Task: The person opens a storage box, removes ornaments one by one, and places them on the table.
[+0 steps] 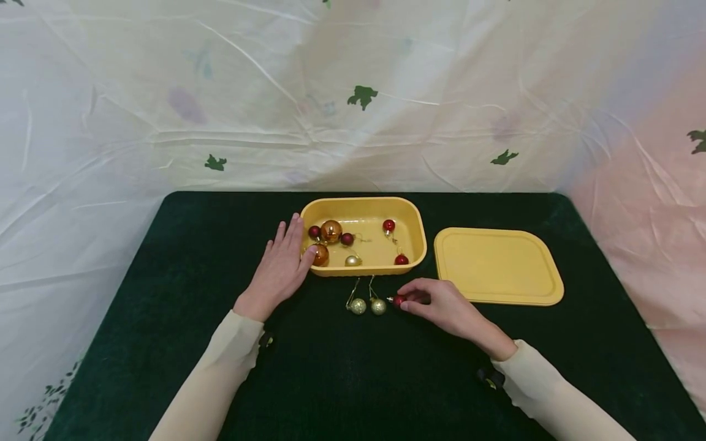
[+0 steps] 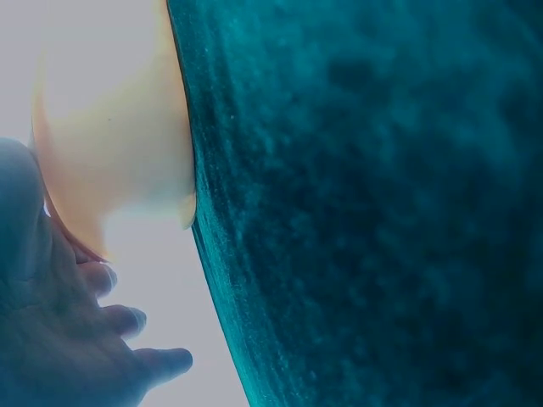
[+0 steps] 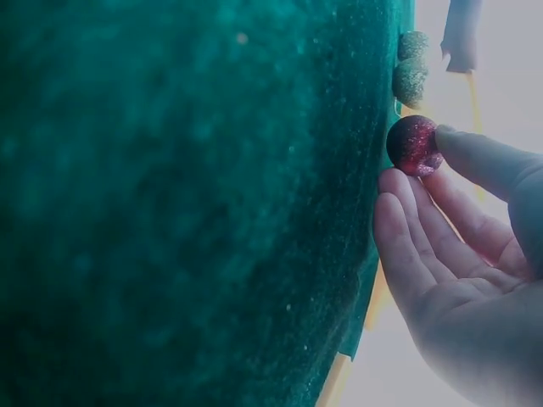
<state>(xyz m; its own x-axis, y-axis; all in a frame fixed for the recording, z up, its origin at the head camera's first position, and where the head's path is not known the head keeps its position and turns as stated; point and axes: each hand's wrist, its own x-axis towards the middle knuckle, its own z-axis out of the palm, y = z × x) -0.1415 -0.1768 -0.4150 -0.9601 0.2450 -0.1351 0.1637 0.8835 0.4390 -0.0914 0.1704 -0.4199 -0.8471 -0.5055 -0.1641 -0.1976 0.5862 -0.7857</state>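
Fingers (image 1: 415, 285) of our right hand (image 1: 449, 310), in the head view, pinch a red ball (image 1: 399, 301) just short of the yellow box (image 1: 364, 213), which lies beyond it, long axis running left to right. Two gold balls (image 1: 378, 307) sit just left on the tabletop (image 1: 353, 380). Our left hand (image 1: 278, 267), fingers straight, touches the box's left end, farther from these balls. The left wrist view shows its fingers (image 2: 164, 365) parted. In the right wrist view, we cannot tell whether the red ball is lifted.
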